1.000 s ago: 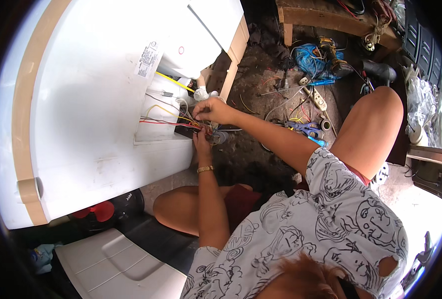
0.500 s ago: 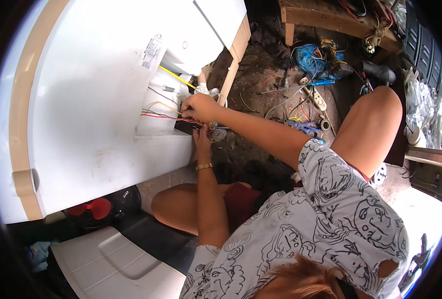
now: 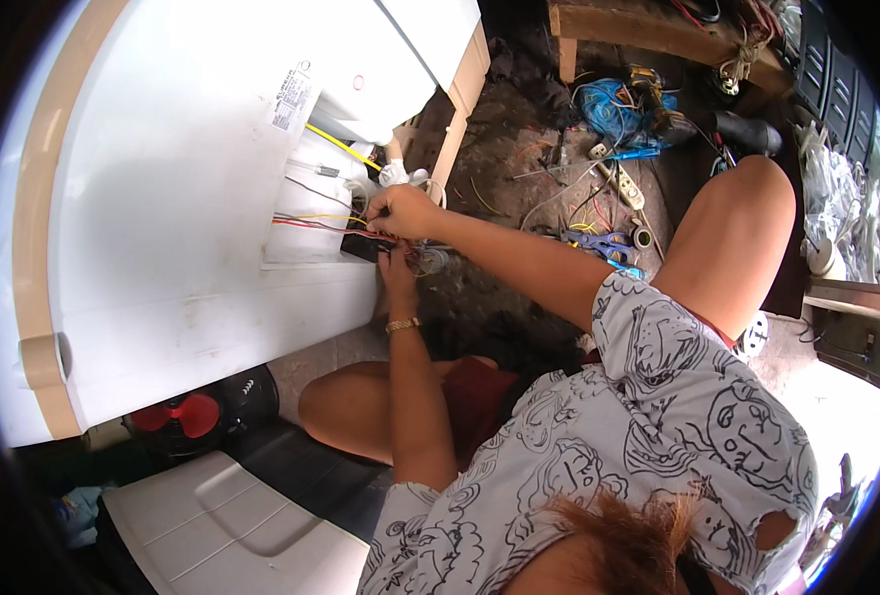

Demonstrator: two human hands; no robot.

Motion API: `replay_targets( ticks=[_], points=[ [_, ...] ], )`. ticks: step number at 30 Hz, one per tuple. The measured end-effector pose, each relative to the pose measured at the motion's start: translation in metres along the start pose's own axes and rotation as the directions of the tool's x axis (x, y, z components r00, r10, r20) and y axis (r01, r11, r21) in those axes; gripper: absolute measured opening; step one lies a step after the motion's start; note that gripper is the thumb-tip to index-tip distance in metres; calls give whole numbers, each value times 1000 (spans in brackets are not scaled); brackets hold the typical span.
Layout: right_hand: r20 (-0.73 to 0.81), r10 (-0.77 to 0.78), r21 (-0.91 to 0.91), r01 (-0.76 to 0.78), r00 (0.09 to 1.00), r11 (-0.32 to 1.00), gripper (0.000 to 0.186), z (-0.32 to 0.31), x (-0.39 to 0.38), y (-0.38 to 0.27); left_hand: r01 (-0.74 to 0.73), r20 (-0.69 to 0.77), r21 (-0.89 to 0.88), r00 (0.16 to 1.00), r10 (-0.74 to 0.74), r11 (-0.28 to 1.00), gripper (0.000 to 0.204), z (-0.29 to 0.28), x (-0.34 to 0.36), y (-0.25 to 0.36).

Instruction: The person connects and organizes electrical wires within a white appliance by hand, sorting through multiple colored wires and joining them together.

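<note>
A large white appliance (image 3: 172,218) lies on its side, with red, yellow and black wires (image 3: 311,218) coming out of a recess in its wall. My right hand (image 3: 402,210) reaches across from the right and pinches these wires at the recess edge. Just below it, my left hand (image 3: 397,270), with a gold bracelet on the wrist, holds the wire ends by a small black part (image 3: 364,246). A yellow wire (image 3: 339,145) runs higher up toward a white fitting (image 3: 396,175).
On the dirt floor to the right lie a blue wire coil (image 3: 607,103), a white power strip (image 3: 623,184), blue-handled pliers (image 3: 599,241) and a tape roll (image 3: 643,236). A wooden bench (image 3: 648,28) stands behind. A red-bladed fan (image 3: 184,416) and a white panel (image 3: 222,526) lie at lower left.
My right hand shifted a little to the left along the wires, then settled. My left hand stays just beneath it. The view tilted slightly.
</note>
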State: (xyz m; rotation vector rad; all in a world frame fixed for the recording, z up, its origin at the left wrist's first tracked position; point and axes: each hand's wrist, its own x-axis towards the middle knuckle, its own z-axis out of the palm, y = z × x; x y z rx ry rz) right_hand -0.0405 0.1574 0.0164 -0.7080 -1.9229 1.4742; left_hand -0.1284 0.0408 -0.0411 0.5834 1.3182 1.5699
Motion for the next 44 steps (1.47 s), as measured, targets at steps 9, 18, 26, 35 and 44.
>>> replay_targets(
  ticks=[9,18,26,35,44],
  points=[
    [-97,385,5,-386,918,923,26,-2,-68,115,84,-87,-68,992,-90,994,10,41,13,27],
    [-185,564,-382,-588,805,714,87,66,-104,37,313,-191,29,934,-302,949,6,24,75,43],
    [-290,438,-290,-515,851,807,63,53,-93,73,359,-81,220,933,-350,907,7,38,88,47],
    [-590,360,428,-98,723,899,47,72,-104,47,303,-184,256,948,-261,918,16,46,94,29],
    [-145,432,989,115,890,95,58,55,-46,126,373,-644,590,753,138,716,39,169,72,15]
  ],
)
